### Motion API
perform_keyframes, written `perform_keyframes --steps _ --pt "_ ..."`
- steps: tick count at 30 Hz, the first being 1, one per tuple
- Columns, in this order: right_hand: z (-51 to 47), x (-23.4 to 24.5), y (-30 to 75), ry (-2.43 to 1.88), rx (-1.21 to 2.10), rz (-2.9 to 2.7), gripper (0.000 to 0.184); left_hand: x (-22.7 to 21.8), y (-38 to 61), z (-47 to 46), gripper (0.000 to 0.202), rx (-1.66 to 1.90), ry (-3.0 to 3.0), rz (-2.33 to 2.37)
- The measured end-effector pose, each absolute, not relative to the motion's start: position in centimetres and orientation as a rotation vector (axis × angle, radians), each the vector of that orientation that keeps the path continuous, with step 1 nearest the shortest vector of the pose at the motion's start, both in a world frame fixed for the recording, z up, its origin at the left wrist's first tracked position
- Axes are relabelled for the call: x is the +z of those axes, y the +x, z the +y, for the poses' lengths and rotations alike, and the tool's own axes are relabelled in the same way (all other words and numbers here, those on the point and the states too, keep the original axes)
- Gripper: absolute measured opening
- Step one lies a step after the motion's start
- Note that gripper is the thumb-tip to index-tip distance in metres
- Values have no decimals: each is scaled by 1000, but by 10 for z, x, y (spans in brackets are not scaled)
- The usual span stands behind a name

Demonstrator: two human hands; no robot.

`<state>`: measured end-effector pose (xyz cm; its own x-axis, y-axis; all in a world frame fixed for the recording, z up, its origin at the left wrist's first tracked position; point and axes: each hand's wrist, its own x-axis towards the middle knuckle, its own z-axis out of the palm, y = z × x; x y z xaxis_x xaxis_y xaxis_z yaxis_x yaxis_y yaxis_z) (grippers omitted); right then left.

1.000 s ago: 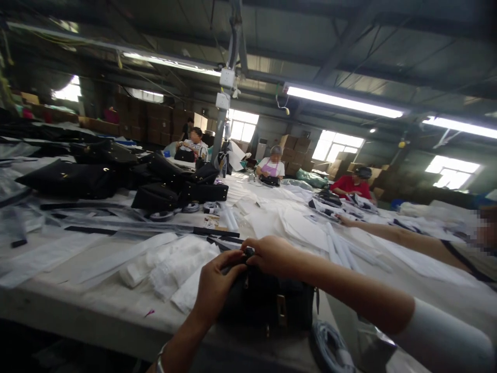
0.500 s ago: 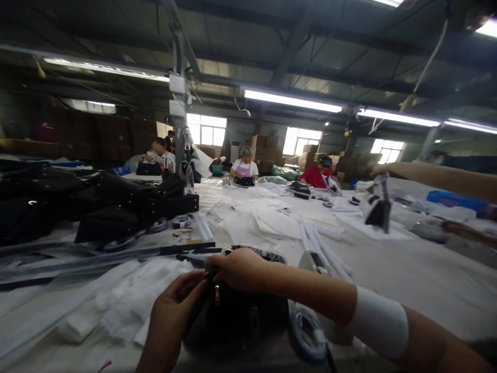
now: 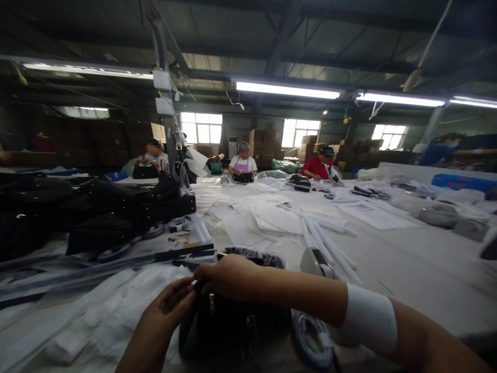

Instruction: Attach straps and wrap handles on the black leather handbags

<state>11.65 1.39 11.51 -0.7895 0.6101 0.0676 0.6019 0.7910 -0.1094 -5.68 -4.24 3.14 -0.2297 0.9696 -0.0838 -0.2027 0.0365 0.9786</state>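
Note:
A black handbag (image 3: 233,326) with a gold zipper pull stands at the front edge of the table, clear plastic wrap around its top. My left hand (image 3: 166,311) pinches the bag's upper left corner between thumb and fingers. From the right, my right hand (image 3: 229,277) reaches across the bag, its fingers closed on the same corner. The exact part between the fingertips is hidden. Beside the bag on the right lies a coiled strap (image 3: 312,336) in wrapping, and behind that a grey tape dispenser-like object (image 3: 316,263).
Black bags (image 3: 112,207) are piled at the left. Crumpled white padding (image 3: 104,305) lies near my left arm. White paper sheets (image 3: 267,215) and white rolls (image 3: 326,243) cover the middle. Across the table, a person in a purple apron (image 3: 243,167) and one in red (image 3: 316,167) handle bags.
Both hands stay at the bag's corner and sit slightly lower and further left in view. At the right, the blurred black-and-white item above the table is gone from its spot.

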Motion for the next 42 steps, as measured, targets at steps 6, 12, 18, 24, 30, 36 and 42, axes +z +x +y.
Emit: perform_keyframes --steps 6,12,18,24,30,36,42 --pt "14 113 114 -917 -77 -2920 41 35 -57 -37 65 1325 890 1199" --pt "2 112 107 -618 -570 -2731 29 25 -59 -29 65 1404 869 1167" --pt "3 120 105 -594 -592 -2779 30 14 -88 -27 62 1426 903 1264" --pt "11 128 100 -709 -452 -2895 33 4 -136 -47 65 1418 864 1457" --pt "19 136 94 -838 -219 -2921 29 34 -108 -60 50 1356 955 1229" --pt "17 144 93 -915 -206 -2996 26 24 -119 -54 46 1401 988 1319" --pt "21 146 94 -901 -56 -3014 27 6 -169 -82 57 1388 810 1543"
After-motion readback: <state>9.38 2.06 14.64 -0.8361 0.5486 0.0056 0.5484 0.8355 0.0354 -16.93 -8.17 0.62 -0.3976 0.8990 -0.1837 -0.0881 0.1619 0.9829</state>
